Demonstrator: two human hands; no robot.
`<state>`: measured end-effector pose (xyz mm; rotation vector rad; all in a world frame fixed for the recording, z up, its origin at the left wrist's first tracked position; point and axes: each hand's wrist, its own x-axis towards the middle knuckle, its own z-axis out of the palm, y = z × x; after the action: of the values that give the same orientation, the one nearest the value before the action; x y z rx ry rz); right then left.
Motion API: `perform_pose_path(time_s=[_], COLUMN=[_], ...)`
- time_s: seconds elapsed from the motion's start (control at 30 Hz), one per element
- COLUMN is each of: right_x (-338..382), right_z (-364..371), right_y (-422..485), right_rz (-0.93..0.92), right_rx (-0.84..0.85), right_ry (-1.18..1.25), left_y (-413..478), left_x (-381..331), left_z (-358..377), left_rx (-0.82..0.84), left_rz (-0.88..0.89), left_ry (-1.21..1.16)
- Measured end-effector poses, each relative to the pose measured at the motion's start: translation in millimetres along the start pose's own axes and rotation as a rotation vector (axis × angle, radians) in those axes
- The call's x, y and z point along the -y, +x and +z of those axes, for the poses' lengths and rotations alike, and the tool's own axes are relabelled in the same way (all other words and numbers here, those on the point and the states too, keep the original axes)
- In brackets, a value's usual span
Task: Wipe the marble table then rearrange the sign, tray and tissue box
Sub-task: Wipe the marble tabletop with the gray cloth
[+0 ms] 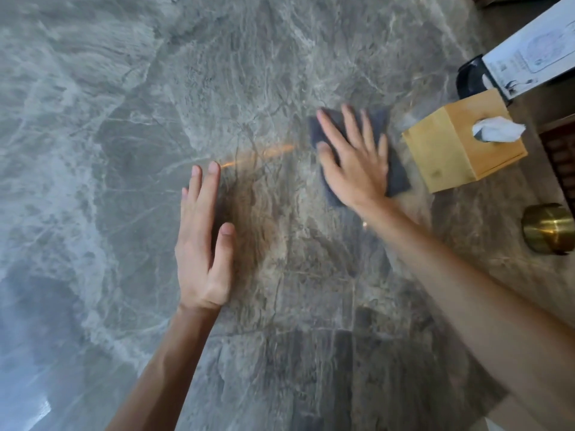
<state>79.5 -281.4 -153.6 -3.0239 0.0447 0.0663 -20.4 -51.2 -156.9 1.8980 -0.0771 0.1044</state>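
The wooden tissue box [460, 141] stands at the right of the grey marble desk [124, 119] with a white tissue [497, 129] poking from its top, and just behind it the white sign [535, 45] leans against what looks like a dark tray [471, 79], though that corner is too cramped to be sure. A brass cylinder [548, 228] sits near the desk's right edge. My right hand [354, 160] lies open and flat, fingers spread, pressing a dark cloth [396, 172] to the marble just beside the box, while my left hand [203, 244] is open with fingers together, well apart to the left, holding nothing.

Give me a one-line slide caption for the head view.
Right hand presses a grey cloth flat on the marble table beside the tissue box; left hand open.
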Motion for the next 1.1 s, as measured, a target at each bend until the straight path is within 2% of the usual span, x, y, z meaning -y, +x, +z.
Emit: perform_pose_path(time_s=[0.03, 0.07, 0.13, 0.17, 0.23, 0.27, 0.33, 0.4, 0.43, 0.47, 0.5, 0.6, 0.63, 0.7, 0.77, 0.83, 0.87, 0.93, 1.0, 1.03, 1.1], right_x=[23.1, 42.1, 49.9, 38.5, -8.8, -32.8, -47.7, -19.0, 5.6, 32.2, 56.4, 67.7, 49.1, -10.6, -51.4, -41.7, -19.9, 33.9, 66.7, 64.2, 24.4], right_z=[6.6, 10.2, 8.9, 2.4, -8.6, -9.5, -1.7, 3.4, 3.7, 6.9, 10.2, 6.7, -1.7, -12.6, -12.4, -6.7, -5.0, 5.8, 7.6, 3.8, -6.8], right_y=[-8.6, -40.3, -148.1, -199.9, -242.3, -227.0, -155.3, -61.6, -29.2, -15.2, -24.2, -154.1, -200.1, -234.7, -186.3, -96.7, -58.0, -30.3, -83.0, -128.4, -210.2], right_rz=[-0.031, -0.182, -0.635, -0.803, -0.932, -0.891, -0.567, -0.130, 0.000, 0.030, -0.020, -0.572, -0.671, -0.644, -0.316, 0.048, 0.133, 0.073, -0.216, -0.371, -0.501], right_rx=[-0.024, 0.017, 0.182, 0.269, 0.315, 0.301, 0.165, 0.008, -0.017, -0.042, -0.046, 0.204, 0.277, 0.312, 0.220, 0.045, 0.015, -0.022, 0.074, 0.133, 0.212], right_ry=[-0.004, -0.020, -0.036, -0.040, -0.096, -0.123, -0.106, -0.036, -0.003, 0.007, -0.009, -0.017, -0.006, -0.063, -0.086, -0.054, -0.031, -0.023, -0.028, -0.025, -0.017], left_y=[-0.5, -1.0, -0.8, -0.6, -0.5, -0.2, 0.2, 0.4, 0.4, 0.5, 0.3, -1.2, -1.2, 0.2, 1.5, 1.7, 1.7, 2.1, 0.5, 0.0, 1.2], left_x=[0.6, 0.8, 0.5, 0.6, 1.1, 1.9, 2.0, 1.3, 0.7, 0.5, 0.1, 0.4, 0.9, 1.9, 0.7, 0.1, -0.1, -0.5, -0.4, 0.4, 1.3], left_z=[0.0, -0.1, -0.3, -1.4, -2.6, -2.5, -2.9, -2.8, -2.3, -1.6, -1.2, -2.9, -3.8, -3.7, -3.3, -3.4, -3.4, -2.4, -2.8, -3.1, -3.6], left_rx=[0.004, 0.011, 0.027, 0.032, 0.036, 0.031, 0.022, 0.027, 0.031, 0.030, 0.034, 0.041, 0.043, 0.049, 0.041, 0.036, 0.041, 0.049, 0.068, 0.073, 0.080], left_rz=[-0.001, 0.001, 0.016, 0.020, 0.021, 0.021, 0.019, 0.022, 0.021, 0.017, 0.011, 0.008, 0.012, 0.020, 0.015, 0.012, 0.018, 0.026, 0.030, 0.035, 0.041], left_ry=[0.004, 0.010, 0.035, 0.049, 0.064, 0.068, 0.077, 0.085, 0.089, 0.092, 0.087, 0.087, 0.097, 0.092, 0.081, 0.081, 0.084, 0.112, 0.135, 0.141, 0.159])
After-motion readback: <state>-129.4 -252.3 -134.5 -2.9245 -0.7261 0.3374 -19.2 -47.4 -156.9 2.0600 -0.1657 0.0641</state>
